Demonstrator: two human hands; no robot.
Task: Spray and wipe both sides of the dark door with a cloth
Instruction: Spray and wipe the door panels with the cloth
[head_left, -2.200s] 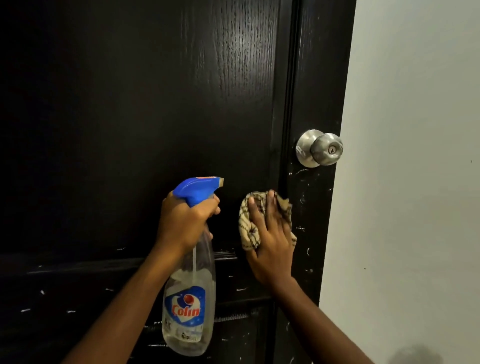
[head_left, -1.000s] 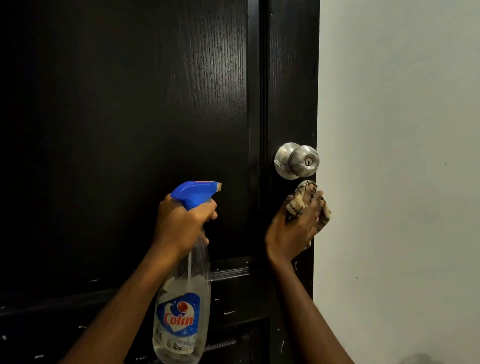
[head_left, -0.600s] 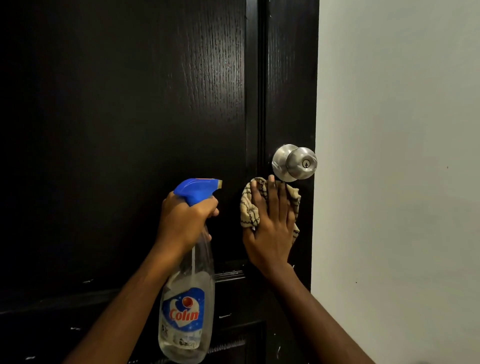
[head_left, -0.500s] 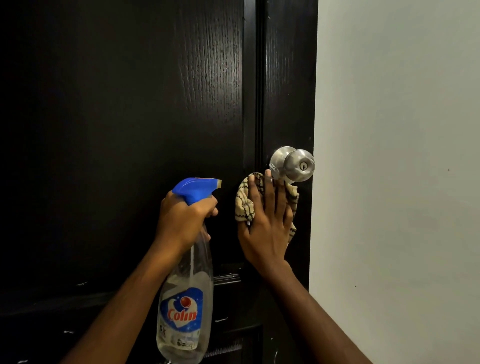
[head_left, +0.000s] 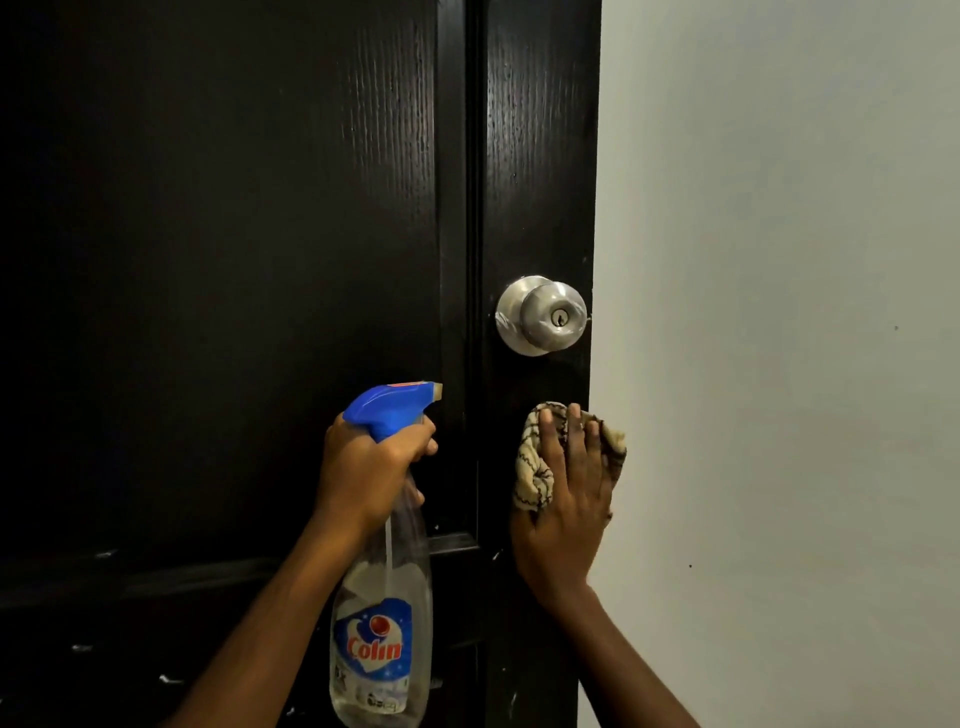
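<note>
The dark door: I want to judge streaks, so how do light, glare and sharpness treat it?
Head view: the door sinks into near-black on its left, grain showing only in a lit band above the knob; head view: the knob bears soft highlights, no harsh glare; head view: cloth, spray bottle, left hand and right hand look sharp.

wall (head_left: 779, 312): pale grey, plain, few dark specks | light: dim

Glossy dark wood-grain door (head_left: 260, 260); brushed metal knob (head_left: 543, 314); clear plastic spray bottle (head_left: 382, 597) with blue plastic trigger head; patterned woven cloth (head_left: 535, 467); matt pale wall (head_left: 779, 312) at right
</note>
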